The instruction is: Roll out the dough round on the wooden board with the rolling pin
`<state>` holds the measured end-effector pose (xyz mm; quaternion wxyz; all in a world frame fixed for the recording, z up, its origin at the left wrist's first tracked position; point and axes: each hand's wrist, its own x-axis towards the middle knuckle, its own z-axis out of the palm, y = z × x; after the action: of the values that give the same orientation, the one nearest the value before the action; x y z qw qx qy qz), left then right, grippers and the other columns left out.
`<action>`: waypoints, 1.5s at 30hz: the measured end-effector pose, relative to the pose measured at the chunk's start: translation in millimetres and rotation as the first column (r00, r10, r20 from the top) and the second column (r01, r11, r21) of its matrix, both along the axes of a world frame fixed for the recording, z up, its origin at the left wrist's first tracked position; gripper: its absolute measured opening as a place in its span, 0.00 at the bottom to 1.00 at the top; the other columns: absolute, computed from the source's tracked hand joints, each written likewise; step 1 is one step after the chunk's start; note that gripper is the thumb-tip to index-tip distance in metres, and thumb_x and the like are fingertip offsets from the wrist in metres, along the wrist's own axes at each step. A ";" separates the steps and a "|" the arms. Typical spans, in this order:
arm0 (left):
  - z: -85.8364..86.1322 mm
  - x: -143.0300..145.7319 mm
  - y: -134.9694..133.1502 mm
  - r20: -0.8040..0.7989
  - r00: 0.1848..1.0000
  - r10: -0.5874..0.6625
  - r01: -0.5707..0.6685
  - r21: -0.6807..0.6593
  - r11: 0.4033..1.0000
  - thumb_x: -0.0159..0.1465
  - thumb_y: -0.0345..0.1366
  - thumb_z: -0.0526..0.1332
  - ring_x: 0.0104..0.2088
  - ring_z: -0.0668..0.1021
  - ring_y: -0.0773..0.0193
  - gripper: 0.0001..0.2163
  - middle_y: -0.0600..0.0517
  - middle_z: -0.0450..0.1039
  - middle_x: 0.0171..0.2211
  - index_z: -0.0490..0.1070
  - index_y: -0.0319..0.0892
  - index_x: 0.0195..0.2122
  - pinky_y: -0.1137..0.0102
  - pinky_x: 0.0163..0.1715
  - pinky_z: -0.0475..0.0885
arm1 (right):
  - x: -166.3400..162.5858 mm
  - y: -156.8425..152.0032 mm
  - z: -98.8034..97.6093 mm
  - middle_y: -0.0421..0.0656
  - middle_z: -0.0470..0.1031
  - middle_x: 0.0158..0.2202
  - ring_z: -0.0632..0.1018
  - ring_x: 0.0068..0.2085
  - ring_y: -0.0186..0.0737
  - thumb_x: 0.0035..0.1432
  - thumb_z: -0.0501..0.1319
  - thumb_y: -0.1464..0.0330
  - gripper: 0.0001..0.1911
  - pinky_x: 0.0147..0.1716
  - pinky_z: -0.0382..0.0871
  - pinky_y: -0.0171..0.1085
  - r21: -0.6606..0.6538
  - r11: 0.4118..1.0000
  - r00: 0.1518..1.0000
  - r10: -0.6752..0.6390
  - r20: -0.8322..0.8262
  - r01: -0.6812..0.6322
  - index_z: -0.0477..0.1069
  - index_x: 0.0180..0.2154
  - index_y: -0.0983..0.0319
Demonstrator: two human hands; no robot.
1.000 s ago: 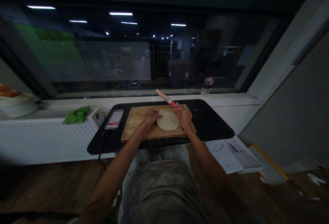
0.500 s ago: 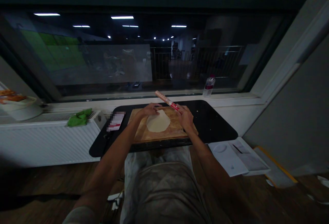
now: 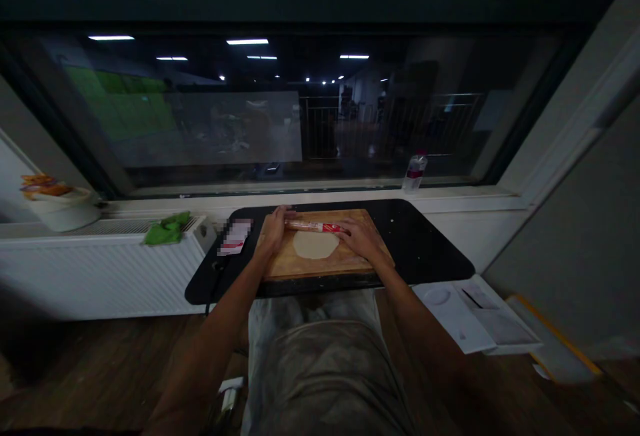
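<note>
Both forearms (image 3: pixel 225 326) reach toward the rolling pin (image 3: pixel 314 226), now level, right hand (image 3: pixel 361 236) wrapping it, left hand (image 3: pixel 275 229) touching, grip unclear.

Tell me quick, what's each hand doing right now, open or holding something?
Left hand: at the rolling pin's left end; how closed can't be told.
Right hand: on its right end; grip unclear.

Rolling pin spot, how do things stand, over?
Left hand, right hand at opposite ends of rolling pin. Dough flat on wooden board. Phone beside board, not in the way.
</note>
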<state>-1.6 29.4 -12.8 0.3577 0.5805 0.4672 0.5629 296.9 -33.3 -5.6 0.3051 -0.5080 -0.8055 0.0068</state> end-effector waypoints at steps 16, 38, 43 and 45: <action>-0.2 5.9 -50.9 -0.800 0.585 0.128 0.107 0.233 0.967 0.67 0.23 0.58 0.52 0.79 0.46 0.11 0.39 0.81 0.47 0.79 0.43 0.40 0.54 0.59 0.74 | -15.4 -28.0 1.0 0.45 0.86 0.50 0.82 0.51 0.46 0.78 0.64 0.60 0.15 0.53 0.75 0.42 -0.014 0.999 0.998 -0.047 -0.034 0.047 0.87 0.56 0.53; 7.8 13.1 -116.6 -0.925 0.328 0.190 -0.008 0.199 0.980 0.74 0.27 0.60 0.56 0.78 0.43 0.09 0.38 0.80 0.54 0.76 0.42 0.52 0.55 0.55 0.71 | -17.7 -73.6 6.4 0.45 0.86 0.54 0.79 0.58 0.52 0.80 0.61 0.54 0.18 0.62 0.68 0.50 -0.011 0.998 0.992 -0.054 0.114 0.056 0.85 0.60 0.48; 7.2 13.2 -113.7 -0.921 0.348 0.177 -0.015 0.183 0.983 0.73 0.27 0.60 0.56 0.79 0.42 0.10 0.36 0.80 0.54 0.77 0.42 0.52 0.54 0.55 0.71 | -1.4 -56.5 8.7 0.52 0.82 0.56 0.76 0.61 0.57 0.83 0.52 0.59 0.23 0.62 0.69 0.52 -0.007 0.957 0.941 -0.282 0.189 0.289 0.83 0.61 0.55; 8.4 13.7 -109.0 -0.916 0.357 0.183 -0.022 0.188 0.982 0.74 0.27 0.59 0.56 0.78 0.42 0.10 0.37 0.79 0.55 0.77 0.42 0.51 0.54 0.54 0.72 | 1.2 -45.7 9.4 0.54 0.81 0.60 0.74 0.64 0.59 0.82 0.52 0.63 0.24 0.63 0.69 0.54 -0.017 0.952 0.933 -0.295 0.204 0.305 0.78 0.68 0.56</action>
<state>12.1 -79.6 -4.3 -0.0464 0.7899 0.5810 0.1908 298.1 -78.9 3.9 0.2078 -0.6303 -0.7447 -0.0711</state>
